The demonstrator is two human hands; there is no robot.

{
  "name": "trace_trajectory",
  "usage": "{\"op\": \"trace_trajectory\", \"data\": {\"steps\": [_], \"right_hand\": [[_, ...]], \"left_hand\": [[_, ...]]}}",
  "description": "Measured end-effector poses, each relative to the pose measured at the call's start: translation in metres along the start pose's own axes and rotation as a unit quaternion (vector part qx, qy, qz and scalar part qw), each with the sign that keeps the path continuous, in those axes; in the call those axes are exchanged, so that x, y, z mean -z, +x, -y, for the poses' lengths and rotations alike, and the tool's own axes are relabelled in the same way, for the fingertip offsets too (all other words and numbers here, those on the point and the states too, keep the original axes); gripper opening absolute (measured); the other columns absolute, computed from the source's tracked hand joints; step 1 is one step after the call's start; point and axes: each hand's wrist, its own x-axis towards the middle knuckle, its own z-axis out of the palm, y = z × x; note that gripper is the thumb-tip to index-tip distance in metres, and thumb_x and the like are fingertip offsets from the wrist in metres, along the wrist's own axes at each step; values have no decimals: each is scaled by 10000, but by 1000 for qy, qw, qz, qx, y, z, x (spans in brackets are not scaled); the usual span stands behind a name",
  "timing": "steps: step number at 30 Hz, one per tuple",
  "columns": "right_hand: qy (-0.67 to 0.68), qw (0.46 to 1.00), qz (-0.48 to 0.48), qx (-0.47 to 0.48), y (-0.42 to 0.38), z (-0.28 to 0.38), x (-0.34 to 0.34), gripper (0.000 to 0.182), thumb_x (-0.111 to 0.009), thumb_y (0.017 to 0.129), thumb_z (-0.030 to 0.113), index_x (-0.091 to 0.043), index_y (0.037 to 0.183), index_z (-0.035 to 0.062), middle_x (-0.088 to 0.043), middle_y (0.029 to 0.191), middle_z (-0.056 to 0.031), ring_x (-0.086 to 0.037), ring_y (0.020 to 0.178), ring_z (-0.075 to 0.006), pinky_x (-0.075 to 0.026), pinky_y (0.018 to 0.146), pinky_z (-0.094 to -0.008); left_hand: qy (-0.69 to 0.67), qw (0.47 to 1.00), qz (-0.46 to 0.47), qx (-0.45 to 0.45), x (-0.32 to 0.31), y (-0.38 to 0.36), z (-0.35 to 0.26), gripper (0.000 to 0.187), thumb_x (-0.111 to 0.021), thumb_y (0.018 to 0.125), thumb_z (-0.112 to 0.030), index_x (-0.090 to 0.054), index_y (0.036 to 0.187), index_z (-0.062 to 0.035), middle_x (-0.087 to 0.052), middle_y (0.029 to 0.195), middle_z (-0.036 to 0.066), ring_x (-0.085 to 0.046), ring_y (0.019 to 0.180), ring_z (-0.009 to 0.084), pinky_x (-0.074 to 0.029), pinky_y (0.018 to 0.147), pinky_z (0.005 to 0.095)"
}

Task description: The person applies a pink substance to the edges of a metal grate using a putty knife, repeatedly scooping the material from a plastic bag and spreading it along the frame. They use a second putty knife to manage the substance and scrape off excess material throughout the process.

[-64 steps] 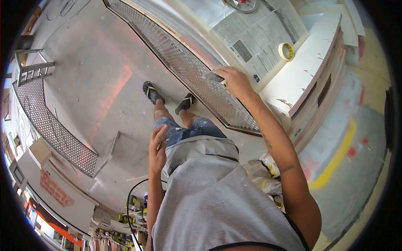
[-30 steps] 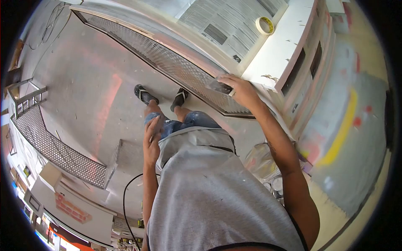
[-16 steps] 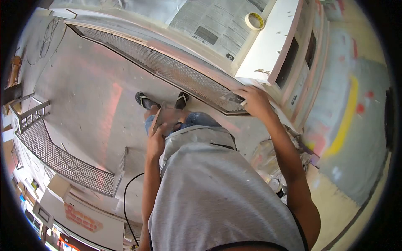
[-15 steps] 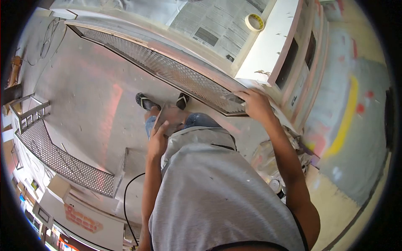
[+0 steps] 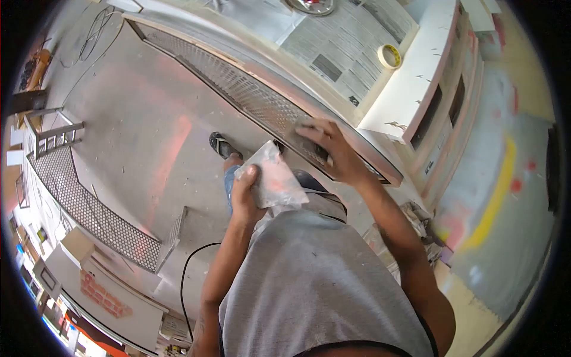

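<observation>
My left hand [image 5: 244, 193] grips a flat, pale board smeared with pink putty [image 5: 279, 178], thumb on top, tilted in front of my waist. My right hand [image 5: 340, 153] is raised to its right, fingers bent round a small grey putty spreader [image 5: 295, 127] that is blurred by motion. Beyond that hand runs a long perforated metal panel [image 5: 229, 83] with a dark frame, set below a pale curved edge with pinkish patches [image 5: 351, 140]. The spreader overlaps the panel in this view, apart from the board.
A roll of masking tape [image 5: 389, 56] lies on newspaper [image 5: 339, 53] covering the top surface. To the right stands a white body with dark openings [image 5: 425, 119]. Another perforated panel [image 5: 89, 208] and a small metal ladder [image 5: 56, 137] are at left. A black hose [image 5: 184, 279] trails beside me.
My right hand has come away from the panel's right end, moving left towards the board. My left hand has raised the board and turned its pink-smeared face up into view.
</observation>
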Motion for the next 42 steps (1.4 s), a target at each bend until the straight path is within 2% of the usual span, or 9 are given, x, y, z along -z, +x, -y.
{"op": "trace_trajectory", "data": {"steps": [5,8,14,19,22,27,33,35,42], "right_hand": [[-106,991,72,-26,89,-63,-32,537,-473,851,-93,-594,1330,121,-520,1406,-98,-510,1270,-315,-437,1046,-401],[-199,975,98,-8,151,-113,-68,505,-461,877,-36,-606,1329,134,-545,1411,-92,-531,1273,-300,-456,1034,-407],[-281,948,150,-6,231,-151,-104,496,-485,861,-14,-644,1286,186,-648,1256,-123,-615,1141,-342,-497,969,-435],[-205,972,108,36,210,-164,-102,462,-529,829,-18,-666,1233,158,-668,1181,-148,-611,1116,-359,-495,940,-446],[-233,959,152,-55,176,-149,-78,457,-489,857,-41,-645,1256,118,-649,1225,-175,-594,1144,-363,-476,961,-413],[-215,969,118,15,112,-154,-50,430,-491,829,-55,-664,1202,72,-668,1194,-148,-611,1109,-369,-495,940,-422],[-245,963,107,-40,54,-125,-23,442,-504,824,-50,-666,1202,113,-658,1232,-117,-601,1122,-343,-494,945,-409],[-234,954,150,-114,40,-116,-14,577,-473,762,-131,-631,1265,102,-616,1323,-113,-539,1250,-311,-424,1061,-382],[-238,950,146,-142,-13,-112,11,595,-485,742,-138,-634,1265,104,-606,1335,-98,-530,1264,-302,-426,1066,-375]], "left_hand": [[-46,997,7,-64,31,-16,-9,616,-608,902,-460,-534,1283,18,-636,1076,108,-635,923,197,-528,827,329],[-105,993,-33,-50,47,-23,3,631,-677,867,-403,-433,1338,-62,-633,1096,145,-655,980,258,-553,845,396],[-121,986,-102,-58,78,-52,29,540,-596,921,-411,-559,1258,10,-653,1112,115,-648,993,233,-522,892,364],[-169,974,-131,-70,93,-62,41,469,-551,959,-369,-568,1248,0,-661,1135,126,-655,1013,240,-519,922,381],[-182,973,-129,-59,98,-55,46,455,-534,973,-353,-559,1260,-1,-656,1144,122,-651,1020,230,-516,923,375],[-145,985,-78,-52,83,-35,37,493,-558,960,-359,-528,1299,-3,-633,1160,109,-632,1032,213,-505,920,350],[-121,989,-76,-39,73,-19,40,552,-625,921,-388,-524,1281,17,-623,1178,135,-625,1081,266,-508,955,402],[-110,991,-73,-31,72,-18,40,560,-631,915,-390,-522,1284,18,-622,1178,136,-624,1082,266,-507,957,404],[-76,996,-55,-16,74,-21,42,523,-615,927,-379,-544,1268,11,-631,1171,125,-626,1079,253,-504,948,380]]}}
